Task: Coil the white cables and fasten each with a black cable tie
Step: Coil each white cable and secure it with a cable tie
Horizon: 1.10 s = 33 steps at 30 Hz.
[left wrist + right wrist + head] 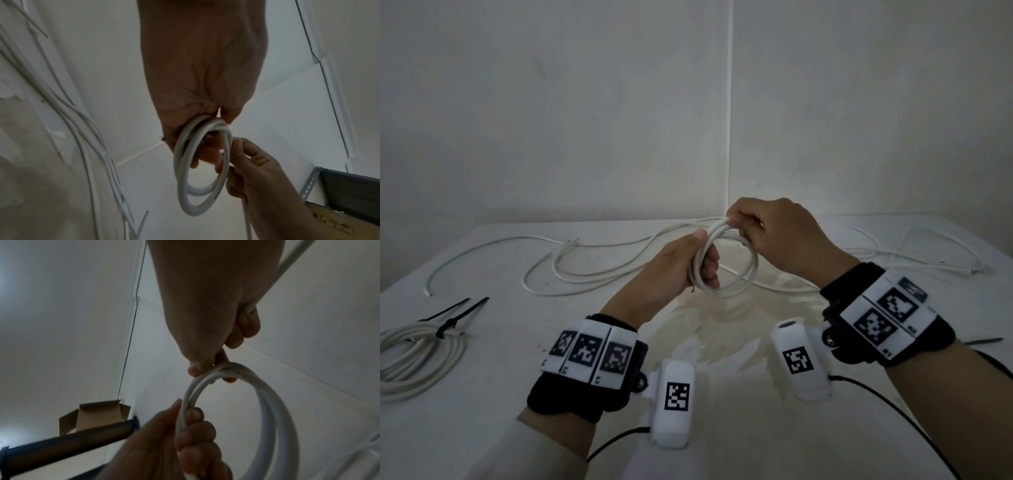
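Note:
I hold a small coil of white cable (751, 270) in the air above the middle of the white table (722, 445). My left hand (705, 262) grips the coil's left side, fingers curled through the loops and thumb on top. My right hand (738, 224) pinches the cable at the top of the coil. In the left wrist view the coil (185, 194) hangs from my left hand (205, 142), and the right hand (244, 162) holds the strand that trails downward. In the right wrist view the loops (273, 410) pass under my right fingertips (195, 369).
Loose white cables (585, 270) sprawl across the back of the table, with more at the far right (914, 253). A finished coil bound with a black tie (417, 356) lies at the left edge. Spare black ties (458, 306) lie beside it, and another (984, 341) at the right.

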Available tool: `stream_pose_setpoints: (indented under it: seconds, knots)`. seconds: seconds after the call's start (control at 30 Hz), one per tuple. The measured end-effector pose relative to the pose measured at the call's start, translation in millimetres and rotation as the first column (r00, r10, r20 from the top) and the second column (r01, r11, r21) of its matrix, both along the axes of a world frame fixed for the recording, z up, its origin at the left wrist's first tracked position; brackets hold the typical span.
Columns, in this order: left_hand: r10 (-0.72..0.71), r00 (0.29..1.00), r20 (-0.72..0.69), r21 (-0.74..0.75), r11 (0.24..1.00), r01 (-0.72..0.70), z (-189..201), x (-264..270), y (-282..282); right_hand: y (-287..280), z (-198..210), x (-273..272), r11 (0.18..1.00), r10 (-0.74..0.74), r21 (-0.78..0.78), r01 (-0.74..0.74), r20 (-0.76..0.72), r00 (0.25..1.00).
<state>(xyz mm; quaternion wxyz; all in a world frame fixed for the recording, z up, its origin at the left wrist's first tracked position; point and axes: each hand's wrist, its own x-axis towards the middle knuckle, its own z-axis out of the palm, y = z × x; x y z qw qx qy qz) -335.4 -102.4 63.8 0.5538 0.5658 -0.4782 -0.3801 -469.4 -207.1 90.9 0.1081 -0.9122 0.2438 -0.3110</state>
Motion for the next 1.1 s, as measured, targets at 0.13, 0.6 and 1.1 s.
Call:
stream_pose_setpoints:
  seconds: [0.13,0.6,1.1]
  knots:
    - [0.079,0.991,-0.106,0.060,0.996,-0.073,-1,-9,-4,2,-11,2,0.995,-0.056,-0.086,0.051,-0.052,0.997]
    - [0.213,0.968,-0.132,-0.066,0.973,-0.223,-3,-13,-7,6,-17,5,0.888,0.157,0.391,-0.242,0.237,0.959]
    - [0.171,0.964,-0.202,-0.040,0.982,-0.182,2,-17,-8,11,-33,7,0.847,0.027,0.458,-0.269,0.468,0.883]
